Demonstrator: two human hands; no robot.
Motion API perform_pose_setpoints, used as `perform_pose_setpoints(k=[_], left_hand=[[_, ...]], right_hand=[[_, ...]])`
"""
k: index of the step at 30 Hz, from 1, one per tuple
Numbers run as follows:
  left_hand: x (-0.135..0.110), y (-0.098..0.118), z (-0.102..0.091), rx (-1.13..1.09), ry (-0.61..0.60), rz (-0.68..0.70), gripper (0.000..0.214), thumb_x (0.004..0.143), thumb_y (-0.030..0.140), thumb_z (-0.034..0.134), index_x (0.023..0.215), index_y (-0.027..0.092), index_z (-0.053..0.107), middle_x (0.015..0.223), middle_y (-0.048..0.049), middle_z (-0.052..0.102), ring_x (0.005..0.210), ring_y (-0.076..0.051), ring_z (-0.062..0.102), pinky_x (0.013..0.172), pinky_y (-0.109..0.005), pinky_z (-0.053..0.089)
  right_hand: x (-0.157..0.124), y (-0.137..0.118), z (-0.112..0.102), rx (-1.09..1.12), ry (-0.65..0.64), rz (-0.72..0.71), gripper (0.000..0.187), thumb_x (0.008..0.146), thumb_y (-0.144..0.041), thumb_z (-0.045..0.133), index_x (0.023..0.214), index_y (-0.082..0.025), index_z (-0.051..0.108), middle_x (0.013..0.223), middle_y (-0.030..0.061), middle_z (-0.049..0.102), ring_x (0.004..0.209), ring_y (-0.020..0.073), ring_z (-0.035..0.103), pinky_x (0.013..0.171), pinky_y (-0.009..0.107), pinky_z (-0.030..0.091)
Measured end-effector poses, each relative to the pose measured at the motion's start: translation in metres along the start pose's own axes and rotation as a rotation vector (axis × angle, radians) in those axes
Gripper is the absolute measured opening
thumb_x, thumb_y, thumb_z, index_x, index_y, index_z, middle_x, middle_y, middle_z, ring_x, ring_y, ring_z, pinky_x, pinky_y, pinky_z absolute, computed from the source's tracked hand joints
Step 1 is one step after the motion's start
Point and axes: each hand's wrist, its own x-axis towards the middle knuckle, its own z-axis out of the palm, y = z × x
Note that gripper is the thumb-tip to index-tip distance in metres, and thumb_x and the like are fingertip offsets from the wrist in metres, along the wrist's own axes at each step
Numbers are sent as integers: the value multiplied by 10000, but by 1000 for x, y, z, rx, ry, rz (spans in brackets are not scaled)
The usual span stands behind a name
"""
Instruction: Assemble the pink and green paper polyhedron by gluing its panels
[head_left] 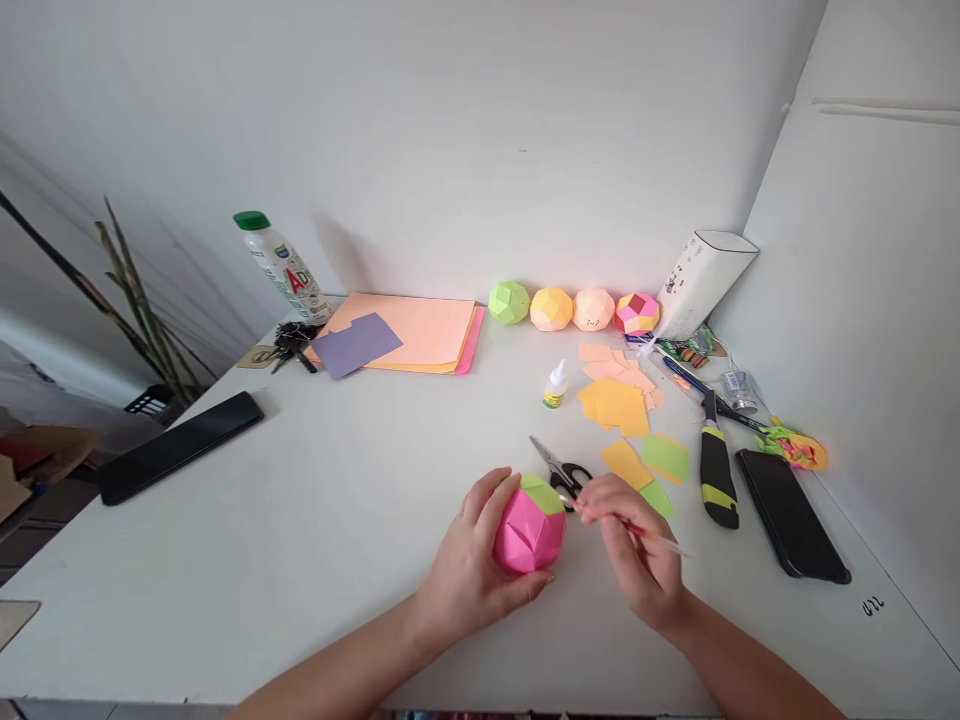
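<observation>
My left hand (478,570) is wrapped round a many-sided paper ball (529,535), bright pink with light green on its top. In my right hand (634,545) is a slim pen-like stick (656,538), red and partly clear, pinched between the fingers. Its pale tip points at the right side of the ball; whether it touches cannot be made out. Just behind the ball lie scissors (566,472) with black handles, partly hidden by the ball and my right hand. A small white glue bottle (555,388) with a yellow-green label stands beyond them.
Paper pieces (615,400) lie right of the bottle. Several finished paper balls (551,309) line the wall beside a white carton (701,285). At right are a utility knife (718,470) and black phone (791,512); at left, paper sheets (420,325), keys (294,342), a bottle (281,265) and a black slab (180,448).
</observation>
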Motion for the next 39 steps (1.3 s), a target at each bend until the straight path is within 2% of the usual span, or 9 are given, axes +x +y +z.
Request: perform_pose_setpoints(k=[4,9,15,22,32,39], left_hand=[[0,-1,0,109,45,21,885,743,390,746,1458,250,243,1439,-200,331,1314,-403,395,1000,-552,442],[0,-1,1,220,96,48,869,782,406,714,1458,278,183,1422,-195,311,1281,-391,420,957,-527,485],[0,0,2,320,144,113,825,805,406,689,1448,245,197,1396,-204,331,1238,-363,451,910,-516,525],[1,1,3,435,202,195,752,816,407,671,1407,171,271,1359,-232,367,1196,-361,466,887,-504,539],[2,0,2,648,305,336,668,779,303,706,1324,138,357,1304,-249,408,1147,-394,479,847,-515,536],[2,3,1,712,336,393,610,784,334,711,1266,119,405,1275,-250,423,1128,-398,489,824,-512,546]], right_hand=[[-3,-17,-1,-25,-171,-97,199,945,-175,424,982,-240,609,762,59,598,739,230,589,659,419,532],[-5,-20,5,-137,-251,-118,259,871,-69,468,1015,-240,599,768,60,623,712,215,581,640,397,537],[-5,-18,8,-160,-224,-218,260,829,-29,477,1004,-172,606,759,71,639,703,202,575,632,373,533],[-4,-21,8,-203,-221,-176,252,807,-3,479,942,-171,610,722,56,619,681,186,551,610,341,522],[-5,-25,11,-262,-196,-125,213,828,5,502,892,-156,627,674,53,622,639,170,552,587,312,515],[-9,-22,9,-316,-180,-239,208,835,-9,586,989,-142,629,697,67,668,639,177,567,592,334,528]])
